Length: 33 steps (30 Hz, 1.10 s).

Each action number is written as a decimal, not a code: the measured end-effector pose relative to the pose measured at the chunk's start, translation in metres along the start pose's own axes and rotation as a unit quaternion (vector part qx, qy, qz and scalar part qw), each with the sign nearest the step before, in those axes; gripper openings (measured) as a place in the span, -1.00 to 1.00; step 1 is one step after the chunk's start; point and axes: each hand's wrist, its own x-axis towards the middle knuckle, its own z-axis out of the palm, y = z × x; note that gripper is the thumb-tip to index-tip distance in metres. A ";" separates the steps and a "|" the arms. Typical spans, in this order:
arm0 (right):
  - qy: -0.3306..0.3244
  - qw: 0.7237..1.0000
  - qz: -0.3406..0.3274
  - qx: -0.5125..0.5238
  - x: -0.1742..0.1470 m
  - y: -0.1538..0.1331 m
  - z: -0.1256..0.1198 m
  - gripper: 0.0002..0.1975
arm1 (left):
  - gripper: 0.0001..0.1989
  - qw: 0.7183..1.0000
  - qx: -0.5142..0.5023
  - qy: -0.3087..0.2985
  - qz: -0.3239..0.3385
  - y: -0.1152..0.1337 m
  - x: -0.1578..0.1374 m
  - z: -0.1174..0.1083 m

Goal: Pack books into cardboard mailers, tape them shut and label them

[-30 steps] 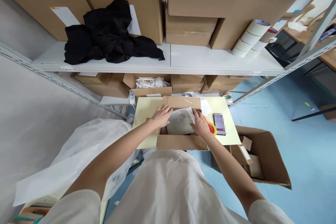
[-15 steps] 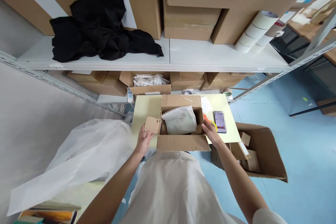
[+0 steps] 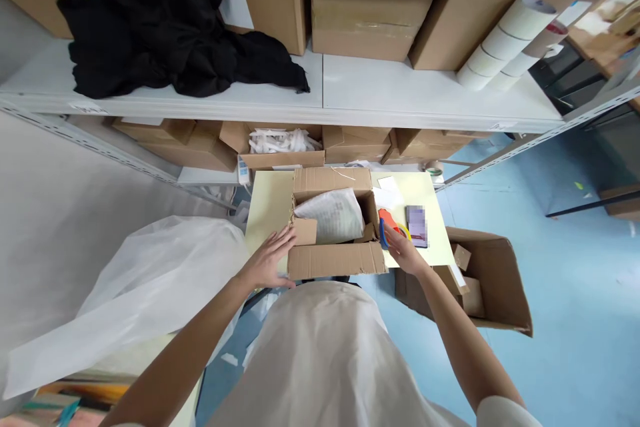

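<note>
An open cardboard box (image 3: pixel 337 260) stands on the pale yellow table, its long flaps folded out. Inside lies a package in whitish printed wrapping (image 3: pixel 335 213). A short flap (image 3: pixel 305 231) on the left side now leans inward over the package. My left hand (image 3: pixel 270 259) is at the box's left front corner, fingers spread, fingertips against the short flap. To the right of the box, my right hand (image 3: pixel 404 251) has its fingers on a tape dispenser (image 3: pixel 387 217) with orange, blue and yellow parts. The hand hides part of this dispenser.
A phone (image 3: pixel 417 225) and white paper (image 3: pixel 389 195) lie on the table (image 3: pixel 267 197). Behind it rises a shelf (image 3: pixel 370 90) with cartons, black cloth (image 3: pixel 175 27) and label rolls (image 3: pixel 505 40). A large open carton (image 3: pixel 495 280) stands right; white plastic sheeting (image 3: pixel 165 280) is left.
The short left flap has been folded inward, and my left hand has opened from its grip on it. The box has shifted slightly left. My right hand has left the box for the tape dispenser.
</note>
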 end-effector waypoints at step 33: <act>0.048 0.993 -0.083 -0.066 0.086 -0.046 0.007 -0.51 | -0.36 0.837 -0.325 0.340 -0.280 -0.002 0.056 0.055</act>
